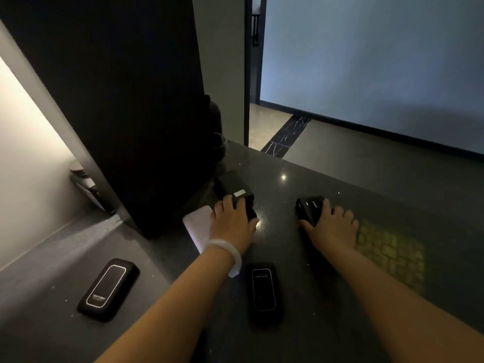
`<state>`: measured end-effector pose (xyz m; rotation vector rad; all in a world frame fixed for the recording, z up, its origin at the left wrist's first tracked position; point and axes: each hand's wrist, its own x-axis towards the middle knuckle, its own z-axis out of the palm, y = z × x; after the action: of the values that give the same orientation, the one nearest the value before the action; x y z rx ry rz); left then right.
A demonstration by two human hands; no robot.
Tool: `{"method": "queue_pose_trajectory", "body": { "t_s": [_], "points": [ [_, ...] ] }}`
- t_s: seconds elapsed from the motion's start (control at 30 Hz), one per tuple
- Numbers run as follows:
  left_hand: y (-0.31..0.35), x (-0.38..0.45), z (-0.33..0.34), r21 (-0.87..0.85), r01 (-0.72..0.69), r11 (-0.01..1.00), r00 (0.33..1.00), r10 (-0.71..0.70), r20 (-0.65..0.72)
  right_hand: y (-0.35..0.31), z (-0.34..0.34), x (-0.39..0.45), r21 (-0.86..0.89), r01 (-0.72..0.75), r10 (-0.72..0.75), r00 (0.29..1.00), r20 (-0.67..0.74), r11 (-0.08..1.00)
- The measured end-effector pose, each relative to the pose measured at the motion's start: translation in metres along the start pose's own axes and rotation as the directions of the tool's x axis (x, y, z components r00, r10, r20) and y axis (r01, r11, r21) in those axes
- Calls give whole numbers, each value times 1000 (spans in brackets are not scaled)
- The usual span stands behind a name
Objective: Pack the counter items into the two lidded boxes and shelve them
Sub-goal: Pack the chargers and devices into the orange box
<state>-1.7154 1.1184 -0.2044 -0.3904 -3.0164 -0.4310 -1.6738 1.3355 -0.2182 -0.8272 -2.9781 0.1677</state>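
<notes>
On the dark counter [301,163], both hands are busy. Left hand [231,221] grips a black box [233,188] with an unreadable white label; right hand [334,225] clutches a smaller black device [309,206], fingers curled over it.

Polished speckled stone counter [301,163], glossy black plastic device [309,209], matt white slab [196,226]

Two power banks [108,290] [264,290] on counter [340,179]

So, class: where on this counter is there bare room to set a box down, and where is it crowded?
Free: the counter beyond both hands, toward the far edge, and the near-left corner beside the outlined black pack. Crowded: around the left hand, white pack and labelled black item.
</notes>
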Motion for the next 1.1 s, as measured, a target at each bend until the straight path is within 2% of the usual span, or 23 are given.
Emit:
{"method": "queue_pose_trajectory", "body": {
  "t_s": [0.13, 0.3, 0.43, 0.63, 0.7, 0.73, 0.8, 0.87, 1.0, 1.1],
  "points": [
    [12, 36, 5, -92, 153, 984, 988, -151, 29, 5, 7, 3, -8, 7, -8, 1000, -31, 1000],
    [19, 64, 13, -119, 314, 942, 936, -287, 203, 6, 12, 2, -27, -2, 0, 999, -53, 1000],
    [21, 53, 18, -157, 287, 945, 948, -256, 191, 5, 10, 1, -17, -16, 15, 999, -41, 1000],
    [16, 29, 10, -259, 115, 959, 960, -40, 276, 5, 8, -1, 32, -16, 17, 1000, -26, 999],
    [17, 32, 5, -337, 136, 932, 969, -54, 242, 5, 8, -2, 53, -15, 17, 999, -29, 998],
    [18, 37, 3, -346, 191, 919, 967, -116, 226, 5, 9, -2, 57, -14, 16, 999, -33, 998],
    [22, 52, 4, -249, 327, 911, 935, -274, 224, 5, 9, -2, 48, -12, 14, 999, -41, 999],
    [31, 64, 9, -95, 383, 919, 903, -351, 248, 6, 9, -2, 58, -12, 14, 999, -46, 998],
    [43, 66, 25, 63, 342, 938, 918, -347, 189, 7, 12, -2, 92, -37, 43, 997, -65, 995],
    [41, 58, 31, 75, 303, 950, 941, -311, 135, 8, 11, -2, 83, -41, 47, 996, -73, 996]
  ]
}}
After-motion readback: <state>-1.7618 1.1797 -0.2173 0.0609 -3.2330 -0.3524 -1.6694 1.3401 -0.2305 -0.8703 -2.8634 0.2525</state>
